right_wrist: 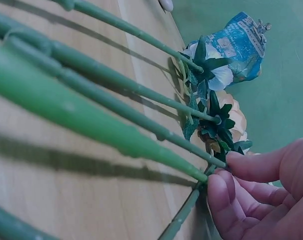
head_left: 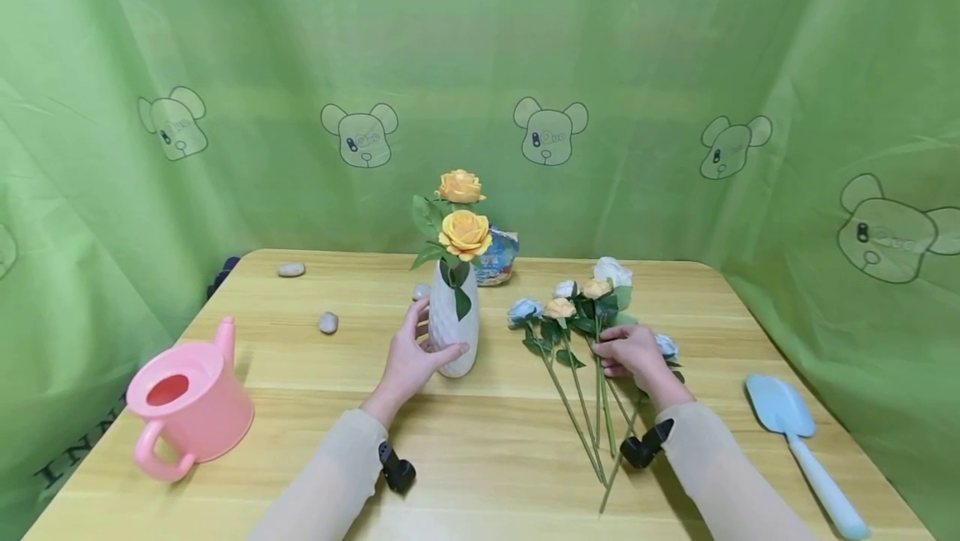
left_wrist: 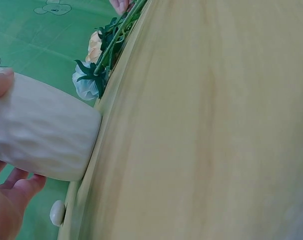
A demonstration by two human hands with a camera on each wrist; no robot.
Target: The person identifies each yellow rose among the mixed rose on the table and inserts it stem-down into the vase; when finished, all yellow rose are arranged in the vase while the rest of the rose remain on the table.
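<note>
A white textured vase (head_left: 454, 328) stands upright on the table, with two yellow-orange roses (head_left: 465, 234) and green leaves rising from it. My left hand (head_left: 412, 358) holds the vase low on its left side, thumb across the front and fingers behind. To the right lie several artificial roses: a pale blue rose (head_left: 524, 311), a peach rose (head_left: 560, 308), a white rose (head_left: 613, 271) and others, their stems towards me. My right hand (head_left: 637, 358) pinches a green rose stem (right_wrist: 156, 145) between thumb and fingers just below the blooms; which bloom it belongs to I cannot tell.
A pink watering can (head_left: 191, 399) stands at the left, and a light blue shovel (head_left: 806, 449) lies at the right edge. Behind the vase is a blue printed bag (head_left: 498, 257). Grey stones (head_left: 328, 323) lie at the back left. A green curtain (head_left: 465, 41) surrounds the table.
</note>
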